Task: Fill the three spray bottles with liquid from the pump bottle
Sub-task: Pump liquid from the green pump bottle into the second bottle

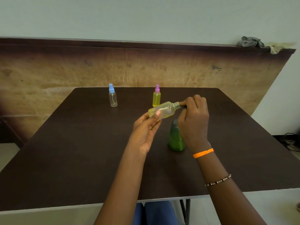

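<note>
My left hand [146,127] holds an uncapped spray bottle [164,111] tilted on its side, its threaded neck pointing right, with pale yellow liquid inside. My right hand [194,120] rests on top of the green pump bottle [175,138], fingers closed over the pump head at the tilted bottle's mouth. The pump head is mostly hidden by my fingers. A spray bottle with a pink cap [156,96], full of yellow liquid, stands upright behind. A clear spray bottle with a blue cap [112,95] stands upright at the far left and looks empty.
The dark brown table [81,151] ends near me at a pale front edge. A wooden board [65,70] leans against the wall behind the table, with grey and beige rags [253,43] on its top right corner. Cables [290,143] lie on the floor at right.
</note>
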A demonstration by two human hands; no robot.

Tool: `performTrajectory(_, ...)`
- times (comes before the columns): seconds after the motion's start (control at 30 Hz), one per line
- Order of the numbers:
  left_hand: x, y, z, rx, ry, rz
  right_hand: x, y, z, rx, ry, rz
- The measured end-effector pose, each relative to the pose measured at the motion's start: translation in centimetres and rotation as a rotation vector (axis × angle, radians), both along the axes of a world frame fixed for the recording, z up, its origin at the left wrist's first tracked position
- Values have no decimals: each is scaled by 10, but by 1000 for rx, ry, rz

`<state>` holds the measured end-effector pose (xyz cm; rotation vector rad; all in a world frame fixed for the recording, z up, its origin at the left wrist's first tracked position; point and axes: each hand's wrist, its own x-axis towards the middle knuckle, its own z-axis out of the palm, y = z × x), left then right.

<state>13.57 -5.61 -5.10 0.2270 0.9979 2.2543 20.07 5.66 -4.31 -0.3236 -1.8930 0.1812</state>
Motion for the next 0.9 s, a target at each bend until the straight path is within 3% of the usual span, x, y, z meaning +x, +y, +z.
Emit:
performTrajectory(0.23,-1,1,-7,-8,-14,-5,-4,-1,-16,53,46,-75)
performTrajectory(0.47,1,3,-1,4,-11,-7,1,0,4,-58,23,25)
performTrajectory(0.63,-1,3,-5,-22,-24,5,-4,4,-17,57,57,-45)
performTrajectory(0.9,2,0,3,-2,-16,6,1,0,2,3,-7,5)
